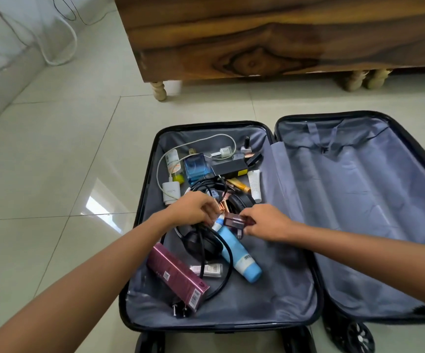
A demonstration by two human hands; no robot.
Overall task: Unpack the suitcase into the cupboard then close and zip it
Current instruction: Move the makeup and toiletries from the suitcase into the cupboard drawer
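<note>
A black suitcase [140, 253] lies open flat on the floor, grey lining showing. Its left half holds several toiletries and cables: a light blue bottle [239, 256], a maroon box [178, 278], a blue perfume bottle [196, 167], a white charger [171, 192] and black cords [225, 261]. My left hand [193, 208] curls its fingers over small items in the middle of the pile. My right hand [266, 222] pinches a small dark reddish bottle [234, 221] just above the blue bottle. The right half [359, 200] of the case is bare lining.
A wooden cupboard [270, 36] on turned legs [159, 90] stands just behind the suitcase. Pale floor tiles [61, 161] stretch to the left. A white cable [63, 47] trails along the wall at the top left. Suitcase wheels [359, 337] show at the bottom.
</note>
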